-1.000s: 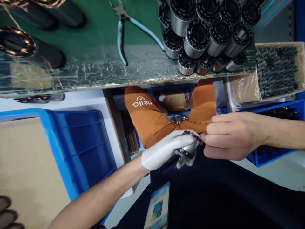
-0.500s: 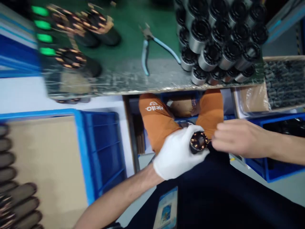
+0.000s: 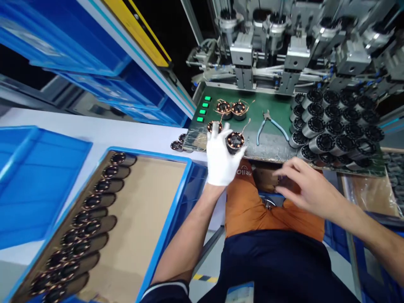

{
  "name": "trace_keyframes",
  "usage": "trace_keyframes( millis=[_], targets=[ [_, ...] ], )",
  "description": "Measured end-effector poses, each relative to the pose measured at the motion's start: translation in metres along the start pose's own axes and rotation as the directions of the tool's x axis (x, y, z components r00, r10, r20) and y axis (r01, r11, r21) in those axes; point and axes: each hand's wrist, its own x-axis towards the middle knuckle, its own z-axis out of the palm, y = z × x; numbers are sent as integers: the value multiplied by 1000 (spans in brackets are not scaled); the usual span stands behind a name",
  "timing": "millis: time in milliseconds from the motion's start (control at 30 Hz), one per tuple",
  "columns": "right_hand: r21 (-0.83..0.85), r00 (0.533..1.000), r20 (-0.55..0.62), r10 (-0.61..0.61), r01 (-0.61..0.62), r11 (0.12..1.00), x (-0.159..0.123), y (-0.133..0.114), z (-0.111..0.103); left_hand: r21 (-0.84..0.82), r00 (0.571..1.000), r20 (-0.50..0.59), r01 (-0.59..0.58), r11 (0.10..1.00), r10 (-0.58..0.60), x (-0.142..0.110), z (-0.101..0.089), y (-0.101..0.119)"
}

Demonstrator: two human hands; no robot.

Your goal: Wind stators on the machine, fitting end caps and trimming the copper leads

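Observation:
My left hand (image 3: 221, 158), in a white glove, is at the front edge of the green bench top. A dark motor stator (image 3: 235, 142) with copper windings and a loose wire sits in the crook of its thumb and fingers. Its fingertips reach over another stator (image 3: 214, 126) just behind and left; whether they touch it is unclear. Two more stators (image 3: 223, 107) (image 3: 239, 109) stand further back, copper ends up. My bare right hand (image 3: 298, 181) hovers over my lap, fingers bent and apart, with nothing visible in it. Blue-handled cutting pliers (image 3: 267, 122) lie spread on the bench.
Stacked metal cylinders (image 3: 334, 126) fill the bench's right side, before a machine (image 3: 284, 54). Green buttons (image 3: 203, 111) line its left end. A blue crate (image 3: 181, 202) at left holds a row of stators on cardboard. Blue bins (image 3: 72, 38) stand beyond.
My left hand has carried the stator from my lap up to the bench edge. My right hand has come away from it and its fingers have parted. The view takes in more of the machine.

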Motion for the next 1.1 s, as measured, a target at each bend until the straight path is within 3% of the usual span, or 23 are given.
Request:
trace_keyframes(
  millis=[67,133,233,333,433,533,633,700,767,800,833,900,933,1000,1100],
  targets=[
    [-79,994,-106,-3,-5,997,54,5,4,162,999,-33,-3,987,9,18,8,-10],
    [-207,983,-178,47,-84,975,109,15,3,228,997,-76,21,974,-4,24,11,-17],
    [-376,987,-111,114,-148,915,180,32,1,237,992,-109,-32,971,59,16,8,-24],
    [-432,994,16,105,-88,898,224,44,5,228,987,-100,-104,968,129,6,5,-31],
    [-466,993,43,112,-79,881,241,42,10,227,985,-111,-107,968,134,7,8,-36],
    [-512,987,-36,159,-155,845,230,30,4,226,986,-98,-108,968,133,10,7,-35],
    [-519,979,-108,170,-202,831,186,15,-18,149,982,-152,-90,985,112,-3,-6,-20],
    [-435,994,-84,66,-96,895,144,4,-35,-70,986,-148,-85,994,74,-23,-20,-1],
    [-248,995,27,-95,99,964,100,-11,-49,-438,997,69,0,899,34,-47,-37,26],
    [-152,983,92,-161,173,973,81,-19,-52,-594,968,249,116,796,44,-58,-44,40],
    [-72,967,150,-205,217,974,63,-28,-54,-678,909,412,258,688,65,-68,-50,53],
    [27,955,185,-232,231,973,36,-43,-51,-689,781,620,496,528,75,-81,-57,74],
    [41,961,148,-232,228,973,26,-49,-47,-669,745,666,568,480,47,-86,-58,81],
    [-13,974,23,-226,226,974,10,-54,-38,-646,718,695,649,403,-41,-93,-56,87],
    [-212,937,-140,-319,286,934,-7,-50,-30,-601,669,732,722,342,-126,-98,-53,88]
  ],
)
